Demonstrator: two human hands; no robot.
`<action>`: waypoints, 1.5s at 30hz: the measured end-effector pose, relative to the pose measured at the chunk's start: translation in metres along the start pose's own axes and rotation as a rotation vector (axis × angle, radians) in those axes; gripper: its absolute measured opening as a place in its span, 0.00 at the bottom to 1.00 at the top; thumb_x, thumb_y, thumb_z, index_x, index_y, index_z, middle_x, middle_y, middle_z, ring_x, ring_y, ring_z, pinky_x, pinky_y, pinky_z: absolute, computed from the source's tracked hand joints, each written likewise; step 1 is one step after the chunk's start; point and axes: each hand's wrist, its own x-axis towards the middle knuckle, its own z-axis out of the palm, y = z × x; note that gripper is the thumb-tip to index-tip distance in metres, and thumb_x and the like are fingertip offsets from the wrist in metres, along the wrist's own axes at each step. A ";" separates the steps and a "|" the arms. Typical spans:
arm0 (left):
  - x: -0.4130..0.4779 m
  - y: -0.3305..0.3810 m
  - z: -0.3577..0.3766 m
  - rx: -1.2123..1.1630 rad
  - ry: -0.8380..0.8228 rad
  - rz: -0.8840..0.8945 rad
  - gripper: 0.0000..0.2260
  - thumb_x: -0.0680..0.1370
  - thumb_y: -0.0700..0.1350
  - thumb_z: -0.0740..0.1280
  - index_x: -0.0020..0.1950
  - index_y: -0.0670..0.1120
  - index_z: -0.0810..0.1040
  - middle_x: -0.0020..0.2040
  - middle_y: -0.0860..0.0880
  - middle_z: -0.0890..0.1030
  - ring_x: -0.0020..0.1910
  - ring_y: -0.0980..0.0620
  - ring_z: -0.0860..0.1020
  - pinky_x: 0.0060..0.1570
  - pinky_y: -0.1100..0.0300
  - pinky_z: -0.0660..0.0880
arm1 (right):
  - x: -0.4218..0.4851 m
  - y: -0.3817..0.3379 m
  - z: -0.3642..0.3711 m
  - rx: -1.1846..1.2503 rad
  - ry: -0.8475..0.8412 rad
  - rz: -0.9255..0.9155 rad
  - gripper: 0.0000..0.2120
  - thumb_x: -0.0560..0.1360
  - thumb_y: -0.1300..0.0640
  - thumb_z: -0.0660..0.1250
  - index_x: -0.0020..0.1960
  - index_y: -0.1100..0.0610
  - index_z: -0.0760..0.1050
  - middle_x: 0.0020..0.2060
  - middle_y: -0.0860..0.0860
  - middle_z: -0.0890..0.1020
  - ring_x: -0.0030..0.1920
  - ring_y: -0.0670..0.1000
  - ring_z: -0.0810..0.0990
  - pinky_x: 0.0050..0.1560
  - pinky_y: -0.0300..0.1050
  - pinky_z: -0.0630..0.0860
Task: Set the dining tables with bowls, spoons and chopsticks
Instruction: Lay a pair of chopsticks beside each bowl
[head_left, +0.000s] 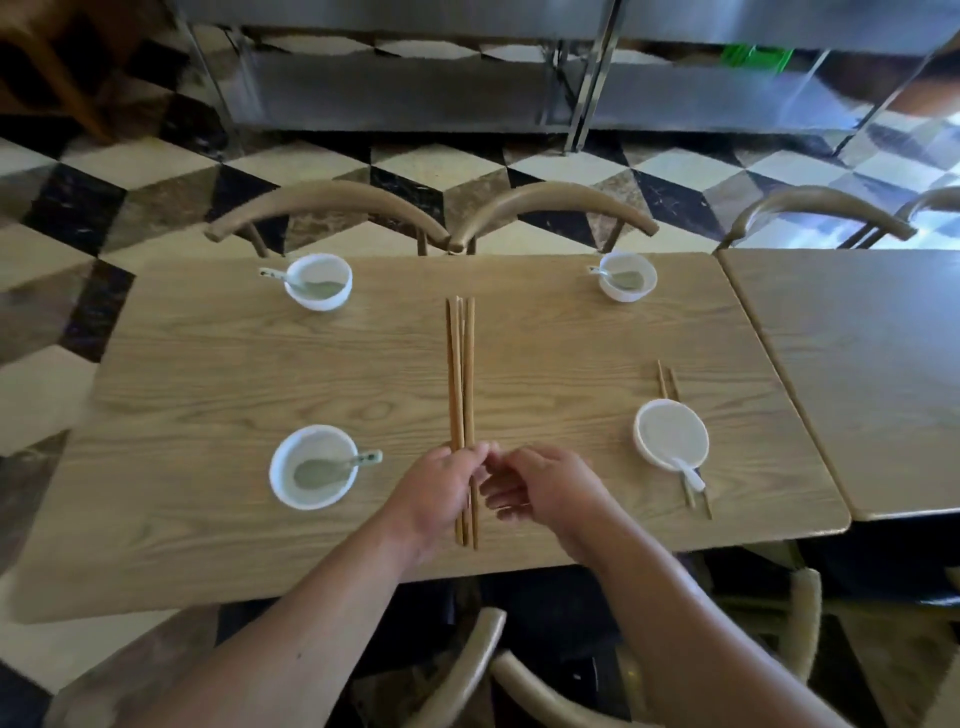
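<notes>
My left hand (441, 491) grips a bundle of several wooden chopsticks (461, 374) that point away from me over the middle of the wooden table (208, 374). My right hand (540, 486) hovers just right of the bundle with fingers loosely curled and holds nothing. White bowls with spoons stand at the far left (318, 281), far right (627, 276) and near left (314, 466). The near right bowl (671, 434) has a white spoon (691, 474), and a pair of chopsticks (667, 382) runs underneath it.
A second wooden table (857, 374) adjoins on the right. Curved wooden chair backs (327, 205) line the far edge, and more chairs (478, 660) stand at the near edge below my arms. Steel shelving (415, 88) runs along the back on a chequered floor.
</notes>
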 end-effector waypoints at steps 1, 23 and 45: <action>-0.004 -0.001 -0.019 -0.024 0.011 0.003 0.21 0.81 0.58 0.68 0.55 0.42 0.88 0.48 0.47 0.88 0.50 0.49 0.86 0.52 0.53 0.83 | -0.002 0.002 0.024 0.076 -0.064 0.025 0.16 0.86 0.56 0.63 0.58 0.66 0.85 0.42 0.58 0.87 0.43 0.57 0.84 0.47 0.53 0.79; -0.009 -0.026 -0.096 -0.020 0.048 -0.099 0.18 0.88 0.56 0.60 0.59 0.49 0.87 0.52 0.44 0.89 0.49 0.45 0.87 0.44 0.48 0.84 | 0.028 0.029 0.113 0.143 -0.289 0.024 0.10 0.85 0.58 0.68 0.63 0.56 0.85 0.47 0.55 0.87 0.45 0.53 0.84 0.39 0.44 0.82; -0.015 -0.010 -0.122 0.056 0.157 -0.085 0.15 0.86 0.45 0.59 0.49 0.40 0.81 0.52 0.50 0.90 0.50 0.44 0.89 0.61 0.43 0.80 | 0.101 0.083 0.112 -0.232 0.040 0.232 0.07 0.82 0.58 0.72 0.49 0.61 0.83 0.39 0.56 0.88 0.37 0.54 0.87 0.46 0.56 0.88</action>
